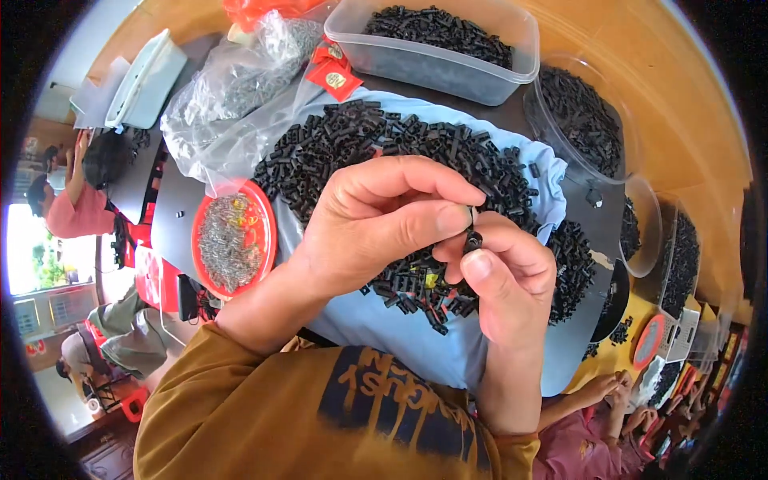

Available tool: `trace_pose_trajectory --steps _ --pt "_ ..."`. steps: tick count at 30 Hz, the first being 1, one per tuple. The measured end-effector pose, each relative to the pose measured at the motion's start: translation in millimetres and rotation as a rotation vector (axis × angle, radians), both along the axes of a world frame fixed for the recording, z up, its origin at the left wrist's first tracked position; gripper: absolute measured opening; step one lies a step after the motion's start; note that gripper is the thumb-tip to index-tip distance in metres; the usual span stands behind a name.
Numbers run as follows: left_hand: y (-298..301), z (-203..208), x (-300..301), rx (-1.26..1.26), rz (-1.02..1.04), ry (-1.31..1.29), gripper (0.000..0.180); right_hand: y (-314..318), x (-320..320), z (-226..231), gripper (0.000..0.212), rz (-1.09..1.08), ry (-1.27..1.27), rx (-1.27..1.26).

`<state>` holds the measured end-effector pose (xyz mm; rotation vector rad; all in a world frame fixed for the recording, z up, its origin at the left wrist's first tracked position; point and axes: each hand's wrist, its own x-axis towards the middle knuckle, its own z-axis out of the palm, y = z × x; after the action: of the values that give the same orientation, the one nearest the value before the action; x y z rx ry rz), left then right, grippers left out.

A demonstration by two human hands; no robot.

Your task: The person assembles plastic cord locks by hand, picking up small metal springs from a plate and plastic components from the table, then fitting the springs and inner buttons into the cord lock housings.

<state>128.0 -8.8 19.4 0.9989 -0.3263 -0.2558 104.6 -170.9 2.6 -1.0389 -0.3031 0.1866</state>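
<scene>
The right hand [516, 276] pinches a small black part [474, 241] between thumb and fingers, apparently to steady it beneath the left hand [376, 220], whose thumb and forefinger pinch a thin piece [474, 216]. Black parts [308, 160] lie heaped beneath on blue cloth [416, 348], probably for easy reach.

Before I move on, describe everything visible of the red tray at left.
The red tray looks like rounded plastic with a raised rim. It lies on the grey table, holding many small silvery or clear pieces; yellow shows at its upper right, unclear whether pieces or pattern. The plastic bag overlaps its far edge. The left hand is not touching it.
</scene>
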Motion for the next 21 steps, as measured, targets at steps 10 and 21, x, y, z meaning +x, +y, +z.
trace_pose_trajectory --steps 10,21 --pt "1.7 -0.4 -0.8 0.072 0.011 -0.051 0.015 0.3 -4.7 0.1 0.011 -0.013 -0.024 -0.101" --pt "6.5 0.2 2.3 0.189 0.054 -0.242 0.013 0.7 -4.3 4.8 0.015 0.06 0.039 -0.06"
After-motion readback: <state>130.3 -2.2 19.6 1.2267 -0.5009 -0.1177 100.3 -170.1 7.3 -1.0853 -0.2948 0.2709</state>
